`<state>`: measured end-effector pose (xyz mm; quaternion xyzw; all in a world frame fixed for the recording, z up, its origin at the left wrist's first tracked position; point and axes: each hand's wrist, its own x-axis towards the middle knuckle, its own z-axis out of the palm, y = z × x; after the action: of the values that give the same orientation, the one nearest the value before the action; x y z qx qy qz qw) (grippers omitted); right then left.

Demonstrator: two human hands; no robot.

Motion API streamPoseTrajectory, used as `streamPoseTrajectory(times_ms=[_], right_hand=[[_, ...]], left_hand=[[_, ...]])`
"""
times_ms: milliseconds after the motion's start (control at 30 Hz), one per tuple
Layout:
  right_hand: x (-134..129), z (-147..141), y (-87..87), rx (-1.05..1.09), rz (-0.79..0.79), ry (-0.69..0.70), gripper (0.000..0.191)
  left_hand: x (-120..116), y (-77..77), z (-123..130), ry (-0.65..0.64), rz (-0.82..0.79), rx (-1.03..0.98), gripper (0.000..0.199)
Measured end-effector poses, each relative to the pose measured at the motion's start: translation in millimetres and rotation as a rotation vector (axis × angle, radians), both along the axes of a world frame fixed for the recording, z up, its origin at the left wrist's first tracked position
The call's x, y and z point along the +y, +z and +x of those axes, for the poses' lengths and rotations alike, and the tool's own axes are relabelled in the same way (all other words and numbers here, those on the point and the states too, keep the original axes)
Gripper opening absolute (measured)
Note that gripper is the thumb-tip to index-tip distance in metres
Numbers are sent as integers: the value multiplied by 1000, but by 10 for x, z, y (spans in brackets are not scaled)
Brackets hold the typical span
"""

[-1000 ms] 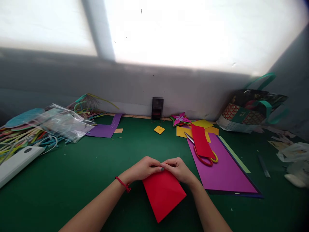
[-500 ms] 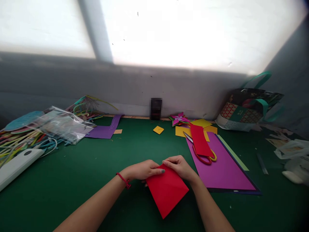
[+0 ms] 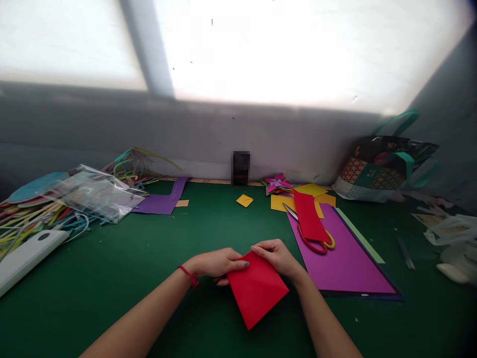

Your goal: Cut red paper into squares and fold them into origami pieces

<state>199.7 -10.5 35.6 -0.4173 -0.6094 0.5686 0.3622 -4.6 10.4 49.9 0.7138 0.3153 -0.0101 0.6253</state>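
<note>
A red paper square (image 3: 258, 291) is held between my two hands, turned so one corner points toward me. My left hand (image 3: 219, 263) grips its left edge, thumb on top and fingers beneath. At the far corner my right hand (image 3: 275, 254) pinches the paper; its fingertips are partly hidden. The sheet looks slightly creased across its middle. To the right, scissors (image 3: 312, 246) with a red and a yellow handle lie partly under a red paper strip (image 3: 310, 219), both on purple sheets (image 3: 346, 263).
Yellow papers (image 3: 278, 203) and a pink paper pinwheel shape (image 3: 276, 183) lie at the back. A small yellow square (image 3: 245, 200) sits on the green table (image 3: 186, 228). Left are purple paper (image 3: 158, 204), a plastic bag (image 3: 108, 194) and a white device (image 3: 33, 256). A patterned bag (image 3: 368, 176) stands right.
The red paper has shifted slightly up and left, its near corner rising a little. My left thumb has slid a bit to the left along it. My right hand stays nearly in place.
</note>
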Motion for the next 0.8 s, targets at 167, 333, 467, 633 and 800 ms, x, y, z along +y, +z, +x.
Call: streamPoseTrajectory(times_ms=[167,333,467,633,800], right_hand=[[6,16,-11,-3,5,-18,33],[20,40,-17,-5,18,-66,32],[28,34,-34,-8,18,-76,32],[39,45,-53,-5,23,-109,30],[57,48,-72,-12,33,-151,31]], left_hand=[[3,18,11,-4,-20,-30,46],[-3,20,-18,40,17,-74,45],[9,22,-43,41,62,-49,45],[1,0,-46,90,1,-105,42],[-23,-114,-74,230,-17,-132,41]])
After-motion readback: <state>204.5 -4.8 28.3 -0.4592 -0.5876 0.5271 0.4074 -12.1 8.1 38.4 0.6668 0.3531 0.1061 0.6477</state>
